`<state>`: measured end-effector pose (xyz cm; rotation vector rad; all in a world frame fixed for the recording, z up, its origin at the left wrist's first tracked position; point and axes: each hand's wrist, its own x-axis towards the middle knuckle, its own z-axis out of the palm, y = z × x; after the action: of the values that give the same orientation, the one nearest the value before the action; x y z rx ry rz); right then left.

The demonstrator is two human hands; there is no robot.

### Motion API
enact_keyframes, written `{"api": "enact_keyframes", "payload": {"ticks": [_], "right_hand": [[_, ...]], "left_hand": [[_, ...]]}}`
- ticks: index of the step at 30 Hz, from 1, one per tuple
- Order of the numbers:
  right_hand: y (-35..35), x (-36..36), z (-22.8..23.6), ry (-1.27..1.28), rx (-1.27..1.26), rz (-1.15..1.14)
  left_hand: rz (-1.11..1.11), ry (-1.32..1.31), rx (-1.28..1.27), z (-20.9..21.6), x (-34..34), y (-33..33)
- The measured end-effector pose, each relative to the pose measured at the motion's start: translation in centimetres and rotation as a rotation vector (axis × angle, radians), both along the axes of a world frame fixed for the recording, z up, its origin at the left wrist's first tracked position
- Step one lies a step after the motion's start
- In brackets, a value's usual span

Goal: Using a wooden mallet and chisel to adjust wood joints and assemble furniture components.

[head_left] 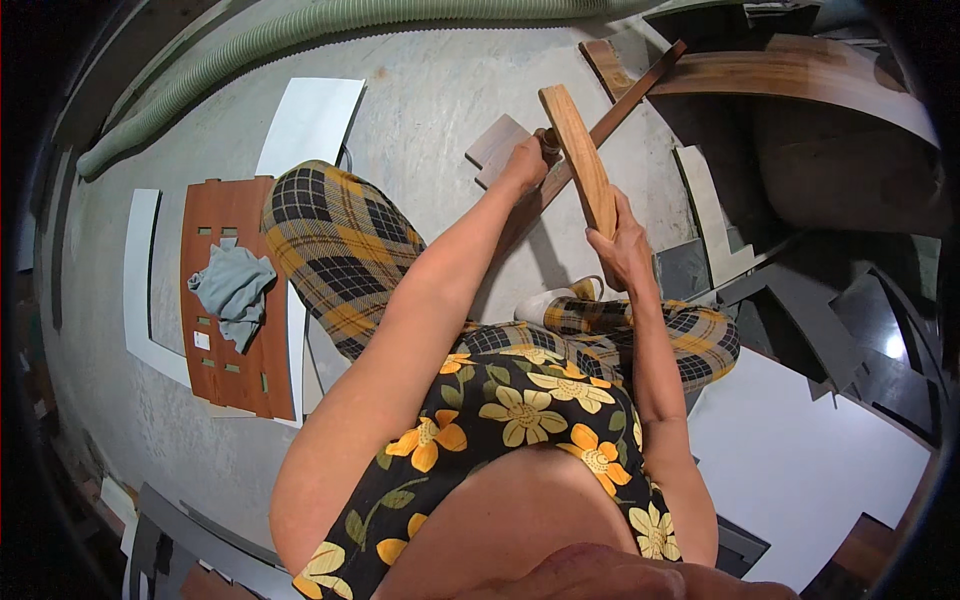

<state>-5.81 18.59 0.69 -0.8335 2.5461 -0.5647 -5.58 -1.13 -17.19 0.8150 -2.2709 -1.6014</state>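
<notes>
My right hand (pixel 625 245) is closed round the lower end of a light brown wooden bar (pixel 578 150), which is held up at a tilt. Close to the bar's upper half, my left hand (pixel 526 165) is curled round a small, dark, rounded thing (pixel 549 141) whose kind I cannot make out. Whether that thing touches the bar is unclear. Beneath both hands a long dark brown wooden strip (pixel 637 92) runs diagonally. A notched, pale brown board piece (pixel 497 143) lies on the floor beside my left hand.
To the left, a grey cloth (pixel 236 292) rests on a slotted reddish-brown panel (pixel 205 380). White boards (pixel 310 120) lie nearby. A ribbed hose (pixel 300 32) curves along the back. Right of me are a curved wooden panel (pixel 790 75), dark offcuts and a large white sheet (pixel 800 470).
</notes>
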Motion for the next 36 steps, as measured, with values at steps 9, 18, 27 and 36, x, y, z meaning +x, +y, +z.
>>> {"api": "enact_keyframes", "payload": {"ticks": [9,18,27,36], "right_hand": [[0.5,-0.2,2.3,0.027,-0.232,-0.012],[-0.7,0.9,3.5,0.067,-0.342,0.019],[-0.5,1.4,2.4,0.030,-0.136,0.079],[0.0,1.2,0.9,-0.045,-0.034,0.052]], "left_hand": [[-0.013,0.013,0.054,0.0,1.3,-0.5],[-0.036,0.079,-0.041,1.2,2.1,-0.2],[0.011,0.139,0.052,-0.8,1.8,-0.5],[-0.013,0.066,0.036,1.0,1.9,-0.3]]}}
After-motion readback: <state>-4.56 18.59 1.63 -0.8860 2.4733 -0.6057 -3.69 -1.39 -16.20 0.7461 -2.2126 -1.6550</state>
